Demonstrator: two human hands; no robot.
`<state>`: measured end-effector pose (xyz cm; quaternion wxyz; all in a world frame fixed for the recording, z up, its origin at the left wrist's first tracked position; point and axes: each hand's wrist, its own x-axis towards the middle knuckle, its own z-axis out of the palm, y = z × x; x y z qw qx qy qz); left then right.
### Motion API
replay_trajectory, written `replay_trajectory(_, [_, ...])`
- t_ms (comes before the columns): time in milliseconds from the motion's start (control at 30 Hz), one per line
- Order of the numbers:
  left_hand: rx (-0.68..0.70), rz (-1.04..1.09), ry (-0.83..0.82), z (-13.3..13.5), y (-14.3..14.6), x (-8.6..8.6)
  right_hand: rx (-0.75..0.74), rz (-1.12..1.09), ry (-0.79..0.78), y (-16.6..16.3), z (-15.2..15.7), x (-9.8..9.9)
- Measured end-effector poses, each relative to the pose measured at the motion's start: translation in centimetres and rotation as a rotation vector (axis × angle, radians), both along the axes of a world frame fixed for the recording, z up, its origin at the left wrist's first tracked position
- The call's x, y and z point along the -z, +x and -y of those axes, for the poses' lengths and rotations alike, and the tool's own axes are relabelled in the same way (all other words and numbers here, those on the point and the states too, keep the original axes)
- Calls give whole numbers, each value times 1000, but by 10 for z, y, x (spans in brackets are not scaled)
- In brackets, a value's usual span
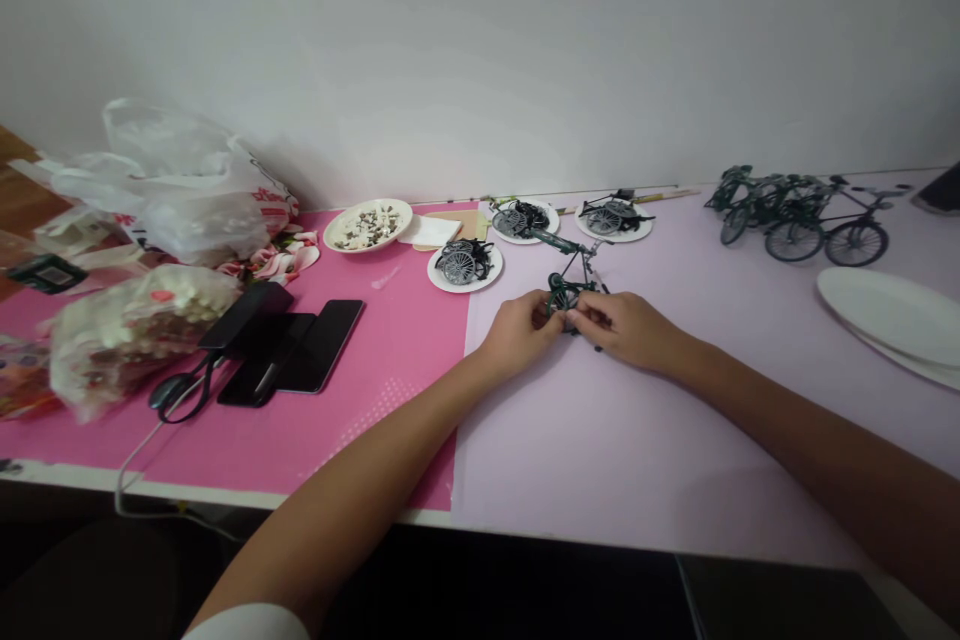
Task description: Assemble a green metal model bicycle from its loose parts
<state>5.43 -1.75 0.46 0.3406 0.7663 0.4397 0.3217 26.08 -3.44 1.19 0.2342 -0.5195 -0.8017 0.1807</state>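
Between my two hands is a small dark green model bicycle [571,265], tilted up on the pale lilac table cover. My left hand [523,328] has its thumb and fingers pinched on the lower part of the bicycle, from the left side. From the right, my right hand [626,325] pinches the same lower part, its fingertips close to those of the left. The fingers partly hide the part they grip. Just beyond are three white plates of small dark parts and toy wheels: a left plate [442,282], a middle plate [553,223] and a right plate [645,232].
Several model bicycles [795,220] stand at the back right, near stacked white plates [892,305]. A bowl of small pieces [367,225] sits at the back left. Black phones [322,345], a cable and plastic bags [187,190] occupy the pink left side, against the wall.
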Motion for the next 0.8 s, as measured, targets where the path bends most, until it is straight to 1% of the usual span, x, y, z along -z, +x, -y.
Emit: replay_trajectory(800, [-2,10,-8,0,0,-1,-4,4,5,0,0,0])
